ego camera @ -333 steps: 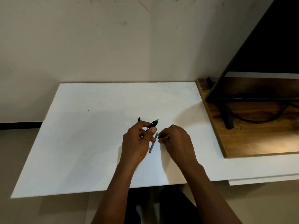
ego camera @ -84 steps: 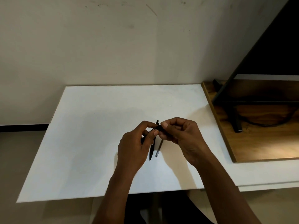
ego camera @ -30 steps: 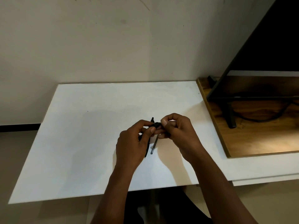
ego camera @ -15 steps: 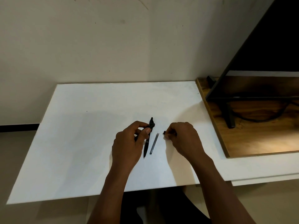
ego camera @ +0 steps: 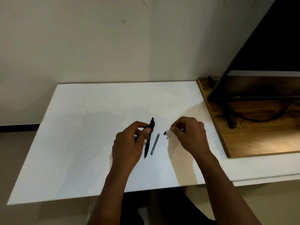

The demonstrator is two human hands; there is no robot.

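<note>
A black pen (ego camera: pixel 147 147) lies slanted on the white board (ego camera: pixel 90 143), its tip toward me. My left hand (ego camera: pixel 128 146) grips its upper end (ego camera: pixel 152 125) between thumb and fingers. A slim grey tube (ego camera: pixel 155 144) lies beside the pen, to its right. A tiny black cap (ego camera: pixel 165 133) and a smaller dark speck (ego camera: pixel 166 138) lie on the board just left of my right hand (ego camera: pixel 190 135). That hand's fingers are curled, and a thin pale sliver (ego camera: pixel 182 129) shows pinched between them.
A wooden desk top (ego camera: pixel 259 143) adjoins the board on the right, carrying a dark monitor (ego camera: pixel 267 54) on a black stand (ego camera: pixel 230 117) with a cable. A plain wall runs along the back. The board's near edge overhangs my legs.
My right hand has moved right, away from the pen, and the small black cap it pinched now lies on the board. The left hand still grips the pen.
</note>
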